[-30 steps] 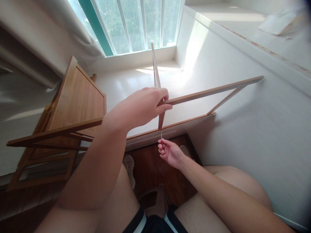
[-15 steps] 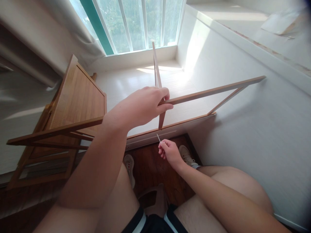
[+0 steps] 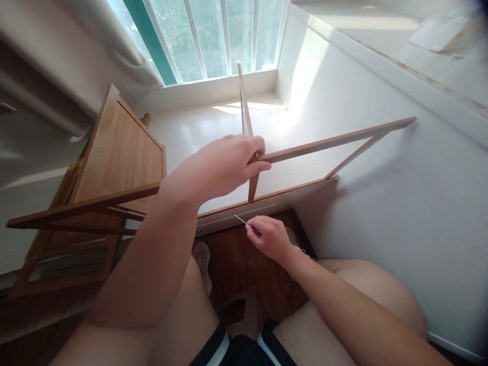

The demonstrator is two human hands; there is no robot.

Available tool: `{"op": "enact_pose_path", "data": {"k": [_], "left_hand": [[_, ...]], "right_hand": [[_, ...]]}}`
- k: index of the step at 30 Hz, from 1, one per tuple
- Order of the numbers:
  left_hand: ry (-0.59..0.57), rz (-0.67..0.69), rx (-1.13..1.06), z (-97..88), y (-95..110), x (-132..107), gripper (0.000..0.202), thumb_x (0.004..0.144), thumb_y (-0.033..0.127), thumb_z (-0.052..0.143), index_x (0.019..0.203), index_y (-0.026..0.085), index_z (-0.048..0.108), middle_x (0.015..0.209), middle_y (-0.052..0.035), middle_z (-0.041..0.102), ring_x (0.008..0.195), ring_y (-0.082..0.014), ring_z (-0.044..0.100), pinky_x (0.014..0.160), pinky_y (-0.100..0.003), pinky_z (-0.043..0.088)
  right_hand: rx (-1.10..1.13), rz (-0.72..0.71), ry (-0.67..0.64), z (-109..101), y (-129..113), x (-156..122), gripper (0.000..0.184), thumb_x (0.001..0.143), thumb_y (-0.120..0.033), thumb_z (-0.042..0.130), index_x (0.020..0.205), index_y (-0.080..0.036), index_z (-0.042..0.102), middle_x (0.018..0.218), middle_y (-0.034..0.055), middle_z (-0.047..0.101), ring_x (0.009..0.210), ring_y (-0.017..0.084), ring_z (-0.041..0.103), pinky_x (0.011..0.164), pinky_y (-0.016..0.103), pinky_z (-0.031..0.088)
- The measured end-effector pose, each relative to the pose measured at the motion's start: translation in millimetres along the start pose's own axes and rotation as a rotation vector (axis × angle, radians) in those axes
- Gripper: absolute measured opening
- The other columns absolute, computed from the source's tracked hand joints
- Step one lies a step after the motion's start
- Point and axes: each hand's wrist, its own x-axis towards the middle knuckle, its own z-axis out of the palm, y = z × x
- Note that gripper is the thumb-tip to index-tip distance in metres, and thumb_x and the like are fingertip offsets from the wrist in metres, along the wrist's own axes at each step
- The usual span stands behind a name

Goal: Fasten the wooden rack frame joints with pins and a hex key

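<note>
My left hand (image 3: 221,165) is closed around a thin wooden frame (image 3: 335,140) where its long top rail meets an upright slat (image 3: 244,109), holding it above a white raised ledge (image 3: 198,132). The frame's lower rail rests along the ledge's front edge. Just below that joint, my right hand (image 3: 269,236) pinches a thin silver pin or key (image 3: 240,219), tilted so its tip points left under the lower rail. My bare knees and shoes show beneath the hands on the dark wooden floor (image 3: 236,264).
A second wooden panel with slats (image 3: 122,157) leans on the ledge at the left, partly under the frame's left end. A curtain (image 3: 57,61) hangs at the upper left, beside a barred window (image 3: 224,35). A white wall (image 3: 400,193) closes the right side.
My right hand has turned the thin metal piece from upright to tilted leftward and shifted slightly left. The left hand and frame have barely moved.
</note>
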Motion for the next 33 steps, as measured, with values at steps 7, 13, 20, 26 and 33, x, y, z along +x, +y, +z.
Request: {"op": "enact_pose_path", "data": {"k": [7,13,20,26,33], "left_hand": [[-0.01,0.004,-0.006,-0.5,-0.6,-0.2,0.03,0.099,0.049,0.046,0.101,0.024,0.061,0.09,-0.0039,0.068,0.081,-0.0199,0.058,0.072,-0.033,0.039],[-0.009,0.005,-0.01,-0.3,-0.8,-0.4,0.03,0.099,0.049,0.045,0.103,0.024,0.062,0.092,-0.0037,0.069,0.081,-0.02,0.059,0.072,-0.033,0.039],[-0.009,0.007,-0.009,-0.6,-0.7,-0.3,0.028,0.099,0.048,0.047,0.102,0.025,0.064,0.091,-0.0028,0.068,0.081,-0.0193,0.059,0.072,-0.033,0.039],[-0.011,0.013,-0.015,-1.0,1.1,0.0,0.028,0.099,0.046,0.048,0.102,0.024,0.065,0.095,-0.0041,0.07,0.084,-0.0206,0.061,0.074,-0.034,0.041],[-0.011,0.008,-0.025,-0.7,1.2,0.6,0.029,0.1,0.048,0.047,0.104,0.025,0.066,0.1,-0.0039,0.072,0.09,-0.0217,0.063,0.078,-0.034,0.042]], "right_hand": [[0.168,-0.011,-0.017,-5.7,5.0,2.8,0.027,0.105,-0.033,0.046,0.108,-0.026,0.073,0.109,0.0092,0.077,0.1,0.024,0.07,0.09,0.033,0.046],[-0.008,0.073,-0.09,-9.1,2.5,4.5,0.028,0.103,-0.031,0.048,0.082,-0.023,0.065,0.08,0.0039,0.072,0.074,0.018,0.063,0.071,0.028,0.037],[-0.107,0.136,-0.12,-12.3,9.8,9.4,0.031,0.103,-0.033,0.049,0.075,-0.022,0.059,0.075,0.0025,0.071,0.066,0.017,0.059,0.065,0.029,0.027],[-0.224,0.248,-0.051,-19.4,18.5,11.3,0.035,0.104,-0.036,0.049,0.074,-0.022,0.061,0.075,0.0061,0.073,0.066,0.019,0.062,0.062,0.031,0.022],[-0.285,0.279,-0.043,-21.0,21.0,8.4,0.035,0.103,-0.034,0.05,0.074,-0.022,0.063,0.077,0.0084,0.075,0.067,0.021,0.065,0.061,0.032,0.021]]}}
